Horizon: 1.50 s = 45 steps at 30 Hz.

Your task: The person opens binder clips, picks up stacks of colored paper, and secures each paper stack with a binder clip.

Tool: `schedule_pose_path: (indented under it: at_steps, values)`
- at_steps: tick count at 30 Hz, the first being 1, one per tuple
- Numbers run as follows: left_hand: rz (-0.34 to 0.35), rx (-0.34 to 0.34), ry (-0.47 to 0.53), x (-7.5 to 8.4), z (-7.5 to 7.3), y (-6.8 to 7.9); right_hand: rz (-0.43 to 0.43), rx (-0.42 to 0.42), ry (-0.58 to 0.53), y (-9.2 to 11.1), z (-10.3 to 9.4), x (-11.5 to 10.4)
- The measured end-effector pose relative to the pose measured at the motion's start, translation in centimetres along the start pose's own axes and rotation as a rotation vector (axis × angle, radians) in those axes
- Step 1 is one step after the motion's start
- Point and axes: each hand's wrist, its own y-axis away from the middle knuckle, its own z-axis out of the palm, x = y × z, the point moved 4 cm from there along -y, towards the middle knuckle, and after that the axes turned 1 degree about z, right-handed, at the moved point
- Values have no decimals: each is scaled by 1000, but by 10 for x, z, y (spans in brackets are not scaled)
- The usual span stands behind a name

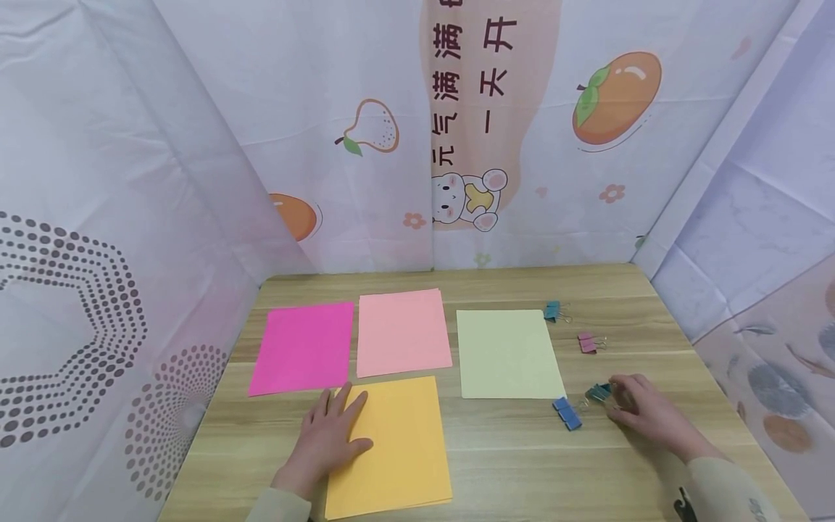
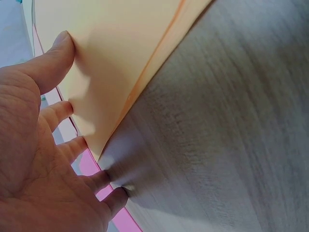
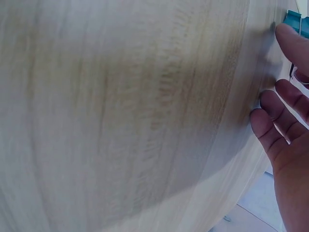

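My left hand (image 1: 329, 435) lies on the left part of a stack of yellow-orange paper squares (image 1: 398, 449), fingers spread. In the left wrist view, its thumb (image 2: 60, 58) lies over the paper and the outer fingertips reach past its edge. At the right, my right hand (image 1: 646, 413) has its thumb and index finger curled about a dark green binder clip (image 1: 599, 393). The right wrist view shows the teal clip body (image 3: 292, 21) partly behind the thumb, at the frame's edge. A blue binder clip (image 1: 567, 413) lies just left of that hand.
Magenta paper (image 1: 303, 348), pink paper (image 1: 403, 332) and pale green paper (image 1: 509, 354) lie across the back of the wooden table (image 1: 509, 464). A teal binder clip (image 1: 553, 311) and a mauve one (image 1: 588, 343) lie at the back right. Printed cloth (image 1: 365, 58) hangs around the table.
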Motion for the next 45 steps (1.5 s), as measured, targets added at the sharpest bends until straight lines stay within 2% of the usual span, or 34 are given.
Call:
schedule_pose_path:
  at_steps: [12,25,30,45]
  values:
    - [-7,-3,5,0,-1,0,121,-71,-75,-2,-2,-3]
    - [-9,-12,-13,-3,2,-2,137,-82,-62,-6,-4,-11]
    - [-5,-5,-38,-4,3,-4,131,-81,-59,-7,-6,-18]
    - [-14,1,-40,4,-6,-6,31,-75,5,-18,-10,-49]
